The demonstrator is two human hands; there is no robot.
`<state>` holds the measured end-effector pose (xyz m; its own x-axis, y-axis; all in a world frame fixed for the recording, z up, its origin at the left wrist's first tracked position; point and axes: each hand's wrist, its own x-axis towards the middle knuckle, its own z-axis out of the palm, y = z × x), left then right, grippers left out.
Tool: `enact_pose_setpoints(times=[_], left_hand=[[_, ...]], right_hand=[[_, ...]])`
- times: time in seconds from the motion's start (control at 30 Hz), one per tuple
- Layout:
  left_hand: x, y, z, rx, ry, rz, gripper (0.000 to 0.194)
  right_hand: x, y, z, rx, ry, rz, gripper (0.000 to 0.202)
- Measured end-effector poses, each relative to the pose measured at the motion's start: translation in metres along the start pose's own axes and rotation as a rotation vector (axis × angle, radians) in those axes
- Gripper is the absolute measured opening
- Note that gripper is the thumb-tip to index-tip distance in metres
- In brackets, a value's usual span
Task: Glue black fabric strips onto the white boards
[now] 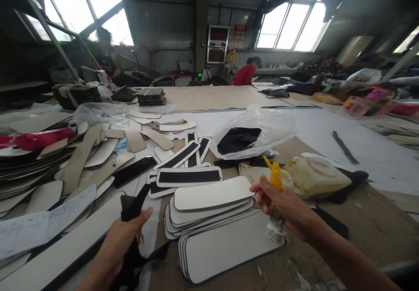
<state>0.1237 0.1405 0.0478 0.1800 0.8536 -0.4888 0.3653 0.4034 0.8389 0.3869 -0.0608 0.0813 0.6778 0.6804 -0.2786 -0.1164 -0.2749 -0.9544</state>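
Note:
My left hand [126, 234] is closed around a bundle of black strips [132, 210], whose ends hang below the fist. In my right hand [278, 203] is a yellow-handled tool [275, 175]; its lower end lies by a whitish, glue-like smear, and its exact kind is unclear. The right fingertips are at the right end of the top panel of a fanned stack of long white panels [211, 193]. Nearer me lies a second stack of white panels [232, 245] with dark edges. Just behind, several white-bordered panels [189, 176] carry black strips.
A plastic bag [271, 127] holding black pieces and a stained yellowish container [316, 177] stand behind my right hand. Loose panels, a dark phone [135, 171] and a printed sheet [46, 223] crowd the left. Across the table are a person in red [244, 74] and another person [109, 59].

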Motion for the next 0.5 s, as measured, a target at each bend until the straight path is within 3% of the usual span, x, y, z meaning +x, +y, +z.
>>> enact_pose_setpoints(times=[0.13,0.27,0.4,0.5], left_hand=[[-0.026,-0.015,0.016,0.222,-0.015,0.113,0.037],[-0.057,-0.033,0.036,0.242,-0.026,0.124,0.032],[-0.076,-0.059,0.05,0.257,-0.065,0.094,0.036],[-0.073,-0.076,0.052,0.188,-0.054,0.059,0.03]], right_hand=[[-0.023,0.008,-0.014,-0.109,0.048,-0.118,0.056],[-0.044,0.021,-0.01,-0.326,0.061,-0.146,0.061],[-0.055,0.031,-0.013,-0.222,0.006,-0.071,0.061],[-0.052,0.027,-0.037,-0.146,0.075,-0.129,0.054]])
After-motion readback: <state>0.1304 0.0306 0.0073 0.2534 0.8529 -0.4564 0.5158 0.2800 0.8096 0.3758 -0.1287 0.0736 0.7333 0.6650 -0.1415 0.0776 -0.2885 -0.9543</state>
